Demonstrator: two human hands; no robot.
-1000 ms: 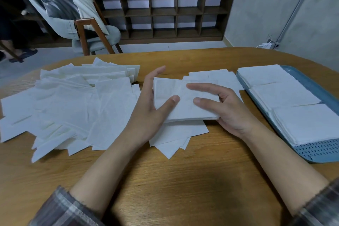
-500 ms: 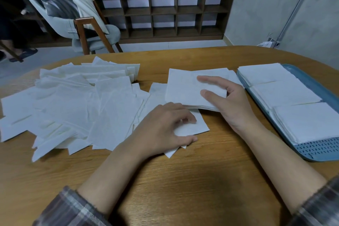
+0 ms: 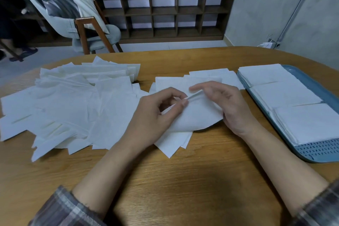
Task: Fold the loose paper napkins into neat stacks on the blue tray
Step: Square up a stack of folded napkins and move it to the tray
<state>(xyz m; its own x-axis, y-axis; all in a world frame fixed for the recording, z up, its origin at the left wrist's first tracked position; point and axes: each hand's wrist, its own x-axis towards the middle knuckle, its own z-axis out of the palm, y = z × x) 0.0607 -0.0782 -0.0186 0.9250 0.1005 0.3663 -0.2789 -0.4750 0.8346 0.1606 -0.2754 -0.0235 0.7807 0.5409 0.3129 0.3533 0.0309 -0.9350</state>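
**Hands.** Left hand (image 3: 157, 115): grip narrow, with thumb and fingertips pinching the raised edge of one napkin (image 3: 200, 115). Right hand (image 3: 229, 108): fingers curled over the same napkin's right side and holding it, the index finger lying along the raised edge. Both plaid sleeves (image 3: 64, 207) are pushed back from the wrists.

**Napkin.** It is held off the tabletop (image 3: 165, 180) between the two hands. It is bent into a curve, with the lower part bulging toward the wearer. It is at the centre of the tabletop, left of the tray and not on it.

**Sheets under the hands.** A few flat sheets (image 3: 170, 143) lie directly below the held napkin, with corners projecting toward the near edge. More white sheets lie behind the hands and reach to just beside the tray's left rim. Whether these are folded cannot be told.

**Loose pile.** The loose pile (image 3: 69, 101) covers the left part of the tabletop. Its sheets overlap at mixed angles, and several are creased. Its right margin lies just beside the left hand.

**Tray.** The blue tray (image 3: 319, 150) sits at the right of the tabletop and is partly cut off by the frame. Its near end is perforated and bare. Three stacks (image 3: 286, 95) stand on it in a row from far to near, edges squared, each touching the next.

**Background.** A chair (image 3: 88, 31) and a dark wooden shelf (image 3: 165, 9) stand beyond the tabletop.
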